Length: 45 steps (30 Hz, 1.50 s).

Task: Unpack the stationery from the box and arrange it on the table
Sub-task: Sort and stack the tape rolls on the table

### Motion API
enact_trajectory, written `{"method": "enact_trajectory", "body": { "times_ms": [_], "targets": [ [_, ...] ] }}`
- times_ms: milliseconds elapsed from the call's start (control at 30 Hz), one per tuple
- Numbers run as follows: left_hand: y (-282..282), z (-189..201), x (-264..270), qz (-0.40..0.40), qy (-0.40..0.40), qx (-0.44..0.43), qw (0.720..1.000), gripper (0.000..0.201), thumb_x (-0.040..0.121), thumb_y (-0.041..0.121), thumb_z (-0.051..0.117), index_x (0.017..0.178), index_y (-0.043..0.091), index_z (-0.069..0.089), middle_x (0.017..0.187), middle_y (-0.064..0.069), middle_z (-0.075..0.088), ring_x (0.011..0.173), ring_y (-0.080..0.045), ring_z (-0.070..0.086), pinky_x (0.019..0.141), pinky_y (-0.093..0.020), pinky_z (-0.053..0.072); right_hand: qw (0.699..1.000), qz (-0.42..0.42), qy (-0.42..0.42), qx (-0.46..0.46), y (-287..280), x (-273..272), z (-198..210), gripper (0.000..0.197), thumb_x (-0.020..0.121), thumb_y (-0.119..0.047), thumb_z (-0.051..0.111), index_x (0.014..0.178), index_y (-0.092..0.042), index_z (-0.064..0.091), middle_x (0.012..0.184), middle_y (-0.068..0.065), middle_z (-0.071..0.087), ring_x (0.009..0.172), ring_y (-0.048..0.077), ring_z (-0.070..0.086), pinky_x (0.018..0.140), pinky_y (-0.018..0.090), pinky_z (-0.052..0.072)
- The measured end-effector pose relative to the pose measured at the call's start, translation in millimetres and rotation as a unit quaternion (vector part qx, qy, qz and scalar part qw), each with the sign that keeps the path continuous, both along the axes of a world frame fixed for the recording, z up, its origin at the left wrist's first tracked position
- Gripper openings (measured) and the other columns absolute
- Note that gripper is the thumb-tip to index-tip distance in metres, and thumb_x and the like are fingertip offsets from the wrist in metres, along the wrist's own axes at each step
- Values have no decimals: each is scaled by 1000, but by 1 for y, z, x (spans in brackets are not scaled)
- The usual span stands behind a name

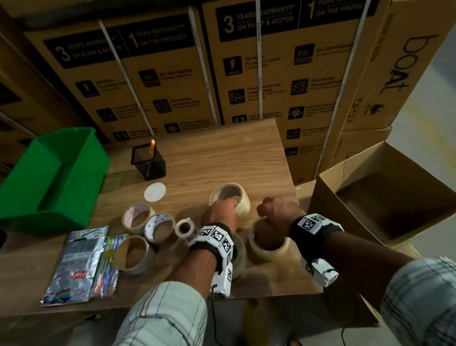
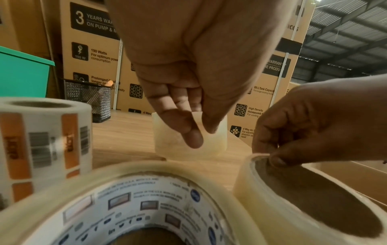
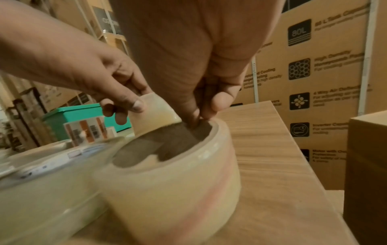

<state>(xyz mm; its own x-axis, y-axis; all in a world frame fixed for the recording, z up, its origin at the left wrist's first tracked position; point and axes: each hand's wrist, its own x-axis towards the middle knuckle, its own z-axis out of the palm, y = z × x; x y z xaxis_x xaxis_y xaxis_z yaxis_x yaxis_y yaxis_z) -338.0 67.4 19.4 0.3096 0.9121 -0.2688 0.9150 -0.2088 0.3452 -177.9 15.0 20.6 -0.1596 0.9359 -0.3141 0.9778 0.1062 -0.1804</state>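
Stacked brown printed cartons (image 1: 168, 73) are walling in a wood-grain desk (image 1: 219, 156). The left hand (image 1: 223, 210) is pinching the rim of a tall clear tape roll (image 1: 231, 198) with curled fingers (image 2: 188, 132); the right hand (image 1: 276, 210) is pinching the rim of a wider clear tape roll (image 1: 267, 244), both standing on the desk. An open brown cardboard box (image 1: 390, 196) is sitting just beside the desk's right edge.
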Motion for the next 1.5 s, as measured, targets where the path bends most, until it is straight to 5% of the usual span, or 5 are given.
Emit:
{"method": "enact_trajectory", "body": {
  "times_ms": [167, 300, 567, 833, 1500],
  "targets": [
    [6, 4, 1, 31, -7, 6, 999, 43, 92, 23, 46, 130, 40, 53, 132, -9, 60, 116, -32, 60, 99, -40, 49, 996, -60, 17, 63, 6, 14, 0, 38, 87, -17, 59, 124, -12, 50, 117, 14, 53, 100, 34, 58, 78, 40, 52],
    [6, 3, 9, 35, -9, 4, 999, 46, 88, 22, 46, 128, 45, 52, 128, -7, 63, 114, -32, 61, 97, -41, 51, 996, 5, 27, 88, 0, 17, -9, 30, 85, -40, 57, 104, -17, 61, 103, 7, 59, 92, 29, 59, 75, 37, 51],
    [10, 14, 20, 17, 22, 8, 1000, 47, 90, 19, 51, 130, 43, 52, 129, -5, 62, 113, -31, 62, 96, -38, 51, 993, 102, 14, 60, -13, 22, -21, 31, 83, -41, 59, 105, -22, 66, 122, 7, 59, 111, 29, 53, 94, 37, 41],
    [52, 48, 16, 31, 99, 13, 995, 37, 90, 22, 50, 126, 24, 58, 133, -6, 59, 119, -30, 57, 100, -37, 46, 988, 47, 54, 136, 29, 30, 5, 37, 86, -43, 34, 97, -17, 57, 93, 9, 63, 92, 32, 53, 80, 45, 47],
    [201, 31, 15, 25, 20, 0, 999, 34, 88, 21, 57, 121, 16, 61, 125, -13, 62, 115, -31, 59, 96, -36, 49, 990, -112, -12, 89, 195, 30, -3, 44, 91, -36, 50, 132, -24, 46, 138, 5, 49, 129, 28, 39, 97, 40, 43]
  ]
}}
